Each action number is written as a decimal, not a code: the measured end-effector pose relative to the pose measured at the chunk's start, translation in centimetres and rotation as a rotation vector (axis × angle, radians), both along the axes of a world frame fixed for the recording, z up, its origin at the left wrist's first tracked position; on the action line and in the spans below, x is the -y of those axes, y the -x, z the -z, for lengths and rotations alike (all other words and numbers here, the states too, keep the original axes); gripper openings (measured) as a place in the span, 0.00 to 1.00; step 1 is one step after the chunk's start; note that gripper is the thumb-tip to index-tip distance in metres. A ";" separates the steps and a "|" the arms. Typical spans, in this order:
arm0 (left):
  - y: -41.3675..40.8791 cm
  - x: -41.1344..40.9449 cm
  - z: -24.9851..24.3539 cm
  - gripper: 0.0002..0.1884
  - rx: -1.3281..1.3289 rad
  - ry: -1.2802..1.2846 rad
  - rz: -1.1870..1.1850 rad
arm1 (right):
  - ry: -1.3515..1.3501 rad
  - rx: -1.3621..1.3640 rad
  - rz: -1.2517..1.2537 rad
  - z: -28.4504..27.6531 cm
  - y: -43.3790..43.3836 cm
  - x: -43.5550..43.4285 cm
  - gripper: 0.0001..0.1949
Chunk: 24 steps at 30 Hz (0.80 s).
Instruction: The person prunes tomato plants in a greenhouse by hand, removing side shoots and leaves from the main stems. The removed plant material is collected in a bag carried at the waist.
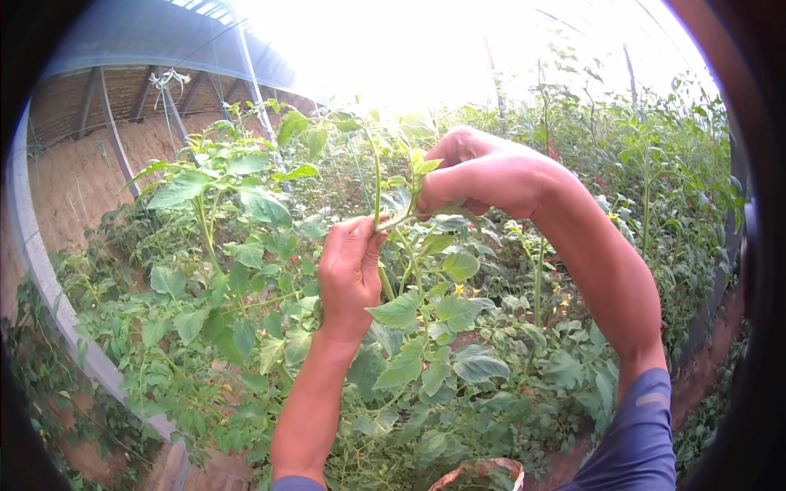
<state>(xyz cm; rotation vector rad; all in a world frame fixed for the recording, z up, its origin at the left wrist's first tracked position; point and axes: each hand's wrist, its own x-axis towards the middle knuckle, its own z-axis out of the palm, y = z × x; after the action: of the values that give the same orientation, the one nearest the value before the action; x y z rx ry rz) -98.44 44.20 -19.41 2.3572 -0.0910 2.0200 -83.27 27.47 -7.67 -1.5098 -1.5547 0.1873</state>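
In the middle of the view, my left hand (349,273) pinches the upright green stem (377,175) of a tomato plant between thumb and fingertips, at a fork. Bent over from the right, my right hand (485,172) has its fingers closed on a leafy side shoot (413,187) just beside that stem. Its fingertips are partly hidden behind the thumb and the leaves. Below both hands hang broad tomato leaves (399,312), with small yellow flowers (459,288) to their right.
Another leafy tomato plant (202,208) stands at the left, near a curved grey beam (61,313). Dense vines with red ties fill the right side. An earthen wall (73,178) with slanted posts rises at the back left. A crumpled bag's rim (514,469) shows at the bottom.
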 end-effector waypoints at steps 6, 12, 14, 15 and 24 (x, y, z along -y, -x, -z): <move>0.0 -0.4 0.3 0.12 0.007 0.016 0.019 | -0.009 0.164 -0.074 0.1 -0.2 -0.5 0.10; -0.5 -1.1 0.5 0.12 0.033 -0.019 -0.045 | -0.311 0.469 0.024 1.1 0.5 -0.6 0.07; -0.5 -1.4 0.5 0.13 0.039 0.025 -0.071 | -0.629 0.493 0.098 2.0 1.4 -1.2 0.05; -0.5 -1.4 0.3 0.14 0.045 0.043 -0.089 | -0.792 0.497 0.130 2.2 2.0 -1.5 0.04; -1.1 -2.9 -0.9 0.13 0.023 0.483 0.069 | -0.555 -0.316 -0.390 17.1 2.1 7.6 0.08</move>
<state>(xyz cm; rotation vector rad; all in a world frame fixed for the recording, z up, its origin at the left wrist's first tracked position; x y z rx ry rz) -97.37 47.14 -18.47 2.0004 0.2795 1.7859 -85.37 19.91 -24.77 -0.7037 -1.4698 0.1853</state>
